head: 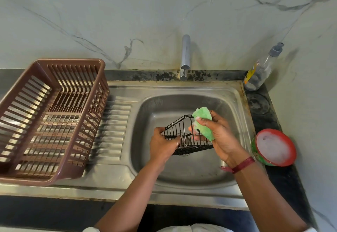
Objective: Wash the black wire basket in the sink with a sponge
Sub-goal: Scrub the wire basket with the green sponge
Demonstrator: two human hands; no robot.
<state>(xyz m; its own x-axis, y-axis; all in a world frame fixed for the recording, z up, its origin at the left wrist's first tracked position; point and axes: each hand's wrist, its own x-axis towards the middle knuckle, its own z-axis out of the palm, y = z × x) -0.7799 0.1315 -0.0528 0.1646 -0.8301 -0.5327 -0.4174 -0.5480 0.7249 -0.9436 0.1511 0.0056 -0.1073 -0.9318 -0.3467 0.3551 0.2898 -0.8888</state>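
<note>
A black wire basket (184, 135) is held tilted above the steel sink (182, 175) bowl. My left hand (163, 145) grips its left end, fingers curled round the wires. My right hand (217, 138) holds a green soapy sponge (204, 122) and presses it against the basket's right corner and rim. Part of the basket's right side is hidden behind the sponge and my right fingers.
A brown plastic dish rack (52, 118) stands on the drainboard at left. The chrome tap (185, 56) rises behind the bowl. A clear pump bottle (260, 71) stands at the back right corner. A red-rimmed tub of white soap (273, 147) sits on the right counter.
</note>
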